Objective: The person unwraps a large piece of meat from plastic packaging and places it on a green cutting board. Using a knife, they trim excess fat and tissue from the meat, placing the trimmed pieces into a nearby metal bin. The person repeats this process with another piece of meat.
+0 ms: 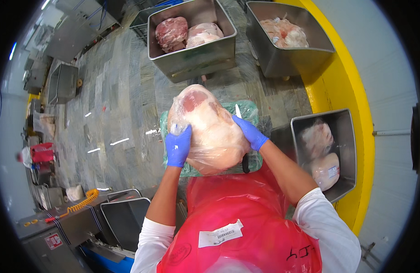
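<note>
i have the left hand [178, 146] and right hand [251, 132], both blue-gloved, clasping a big pale cut of meat [214, 132] from opposite sides; it sits between them over a green sheet [249, 110], though i can't tell how much weight they carry. my feed shows both forearms [282, 170] slanting inward from below. beyond them, the far steel bin [191, 63] holds a red chunk [171, 34] and a paler chunk [204, 35], the far-right bin [294, 61] pale meat [286, 32], the near-right bin [348, 141] two wrapped pieces [326, 171], one labelled
</note>
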A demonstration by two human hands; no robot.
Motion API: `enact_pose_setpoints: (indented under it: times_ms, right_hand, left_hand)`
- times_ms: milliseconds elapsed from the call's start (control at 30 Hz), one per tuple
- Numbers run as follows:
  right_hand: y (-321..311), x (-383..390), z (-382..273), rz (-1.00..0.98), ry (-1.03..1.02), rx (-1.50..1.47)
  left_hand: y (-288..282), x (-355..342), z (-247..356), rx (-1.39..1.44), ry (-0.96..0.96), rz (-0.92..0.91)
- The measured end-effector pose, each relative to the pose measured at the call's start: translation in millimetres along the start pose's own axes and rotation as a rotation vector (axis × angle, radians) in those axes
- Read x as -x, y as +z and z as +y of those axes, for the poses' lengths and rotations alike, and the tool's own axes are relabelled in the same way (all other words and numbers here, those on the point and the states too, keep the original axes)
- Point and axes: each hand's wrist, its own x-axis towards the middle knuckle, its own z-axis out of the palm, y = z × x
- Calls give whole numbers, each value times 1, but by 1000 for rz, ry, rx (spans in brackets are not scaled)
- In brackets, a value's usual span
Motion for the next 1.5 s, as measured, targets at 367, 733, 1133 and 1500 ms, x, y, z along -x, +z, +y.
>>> enact_pose_setpoints:
  times_ms: [367,733,1133,1500]
  right_hand:
    - [-52,21,37,310,-479,207]
    - [-73,20,41,456,-582,573]
    - [-72,84,112,489,-34,1334]
    - [-81,67,120,509,114,1363]
  left_hand:
    - [-81,30,-77,-973,-99,45]
    - [-259,62,-136,-927,-239,493]
    - [-274,91,-136,-937,-230,581]
    - [-282,82,-115,-1014,-260,607]
